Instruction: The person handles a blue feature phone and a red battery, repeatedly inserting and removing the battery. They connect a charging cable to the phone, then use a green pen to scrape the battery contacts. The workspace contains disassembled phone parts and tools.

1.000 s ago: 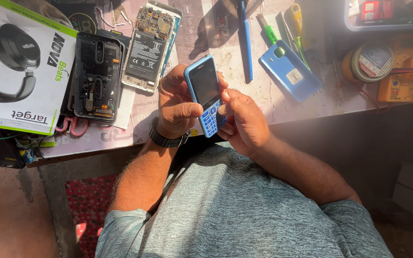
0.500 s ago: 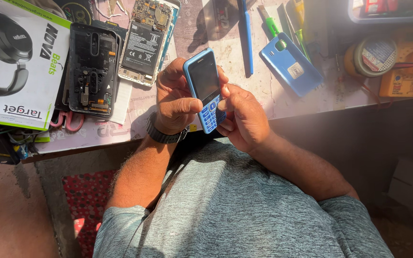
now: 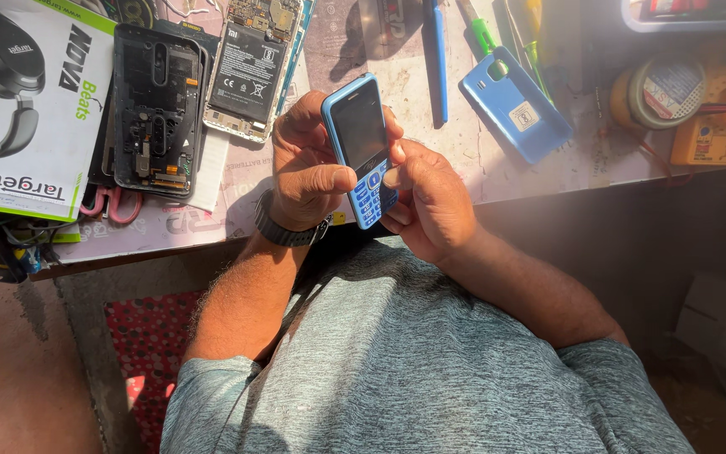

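Head view: left hand (image 3: pixel 308 172) and right hand (image 3: pixel 430 202) both closed around a blue phone (image 3: pixel 361 147) above the bench (image 3: pixel 481 181).

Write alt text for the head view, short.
Both hands hold a blue keypad phone over a cluttered workbench, left hand gripping its side, right hand with thumb at the keypad. On the bench lie a blue back cover, two opened smartphones and a headphone box.

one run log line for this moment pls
left hand: grips blue keypad phone | right hand: thumb on keypad | bench: blue back cover
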